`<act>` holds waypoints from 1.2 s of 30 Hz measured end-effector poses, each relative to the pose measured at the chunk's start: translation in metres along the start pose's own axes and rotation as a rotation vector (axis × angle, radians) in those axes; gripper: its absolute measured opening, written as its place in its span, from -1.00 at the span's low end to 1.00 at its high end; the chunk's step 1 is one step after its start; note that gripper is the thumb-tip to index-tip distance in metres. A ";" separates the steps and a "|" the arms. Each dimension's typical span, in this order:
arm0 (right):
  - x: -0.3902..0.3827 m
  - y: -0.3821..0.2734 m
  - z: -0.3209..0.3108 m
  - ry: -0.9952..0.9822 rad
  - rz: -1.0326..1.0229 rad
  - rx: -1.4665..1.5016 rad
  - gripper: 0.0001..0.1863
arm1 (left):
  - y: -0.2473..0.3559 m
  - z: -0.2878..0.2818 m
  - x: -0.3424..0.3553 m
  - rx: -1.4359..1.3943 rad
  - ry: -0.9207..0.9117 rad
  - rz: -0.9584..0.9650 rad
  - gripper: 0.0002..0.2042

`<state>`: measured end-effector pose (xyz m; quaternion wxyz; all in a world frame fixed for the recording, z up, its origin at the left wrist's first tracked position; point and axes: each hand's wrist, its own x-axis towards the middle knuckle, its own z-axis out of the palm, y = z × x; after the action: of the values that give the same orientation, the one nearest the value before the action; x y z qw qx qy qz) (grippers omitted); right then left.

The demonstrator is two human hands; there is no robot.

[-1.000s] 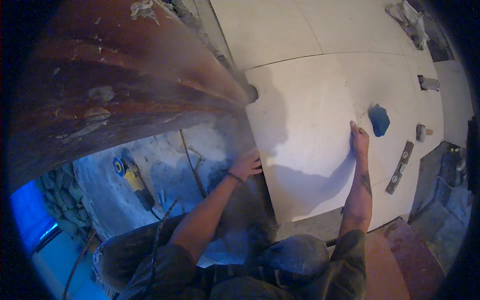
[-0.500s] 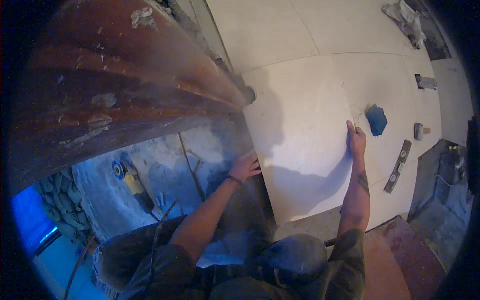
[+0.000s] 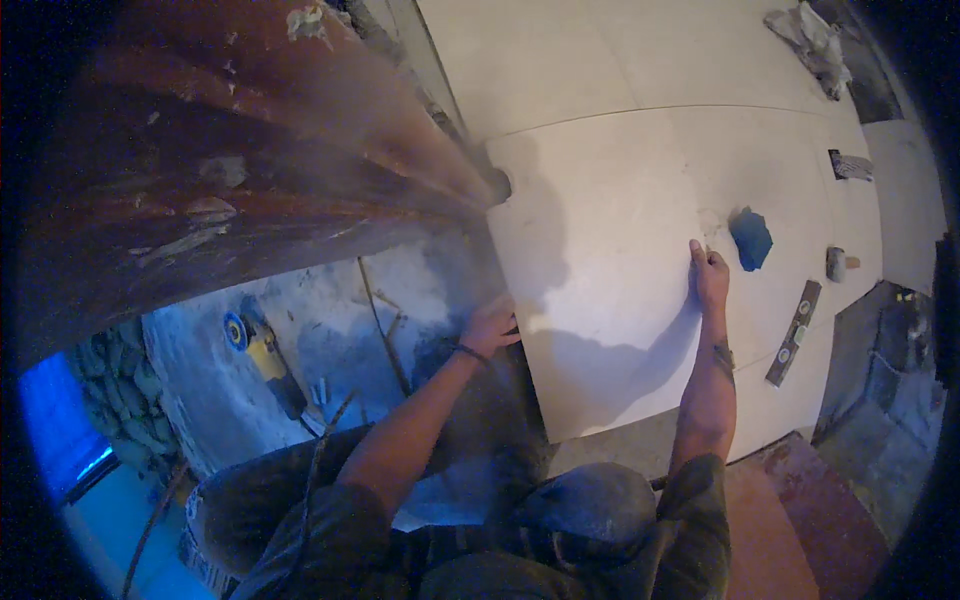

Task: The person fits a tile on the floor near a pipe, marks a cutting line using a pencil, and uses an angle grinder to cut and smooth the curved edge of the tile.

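Note:
A large pale tile [image 3: 580, 290] with a notch at its far-left corner lies angled beside a dusty red-brown slanted structure [image 3: 250, 130]. My left hand [image 3: 491, 325] grips the tile's left edge, fingertips partly hidden at the rim. My right hand [image 3: 709, 275] is closed on the tile's right edge, thumb uppermost. Just beyond that hand lies a dark blue cloth or sheet [image 3: 751, 238]. A spirit level [image 3: 795, 335] and a mallet [image 3: 840, 263] lie farther right on other pale tiles [image 3: 620, 50].
On the dusty surface at left lie a yellow-and-black angle grinder [image 3: 265, 360], cords and thin rods. Dark lumpy sacks or rubble [image 3: 120, 390] are beyond it. A crumpled bag [image 3: 810, 50] and a grey notched item [image 3: 850, 166] sit at the far right; rough grey floor [image 3: 870, 400] borders the tiles.
The tile and both hands have shifted slightly leftward in the picture, by a small amount. Both hands keep their hold on the edges.

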<state>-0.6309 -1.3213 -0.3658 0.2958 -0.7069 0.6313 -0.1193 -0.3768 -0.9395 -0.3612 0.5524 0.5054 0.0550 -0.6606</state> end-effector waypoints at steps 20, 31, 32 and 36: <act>-0.006 -0.002 0.001 -0.015 0.057 0.105 -0.36 | -0.020 -0.030 0.015 -0.010 -0.129 0.064 -0.49; -0.019 -0.042 -0.006 -0.106 0.045 0.297 -0.59 | -0.027 -0.063 0.023 -0.102 -0.344 0.166 -0.44; -0.014 -0.023 -0.010 -0.087 0.051 0.297 -0.60 | -0.023 -0.046 0.025 -0.098 -0.367 0.148 -0.44; -0.021 -0.037 -0.013 -0.109 0.133 0.243 -0.63 | -0.013 -0.016 0.009 -0.118 -0.065 0.002 -0.48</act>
<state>-0.6111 -1.3035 -0.3295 0.4203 -0.6279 0.6407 -0.1362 -0.3765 -0.9307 -0.3819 0.5833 0.4503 0.0756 -0.6718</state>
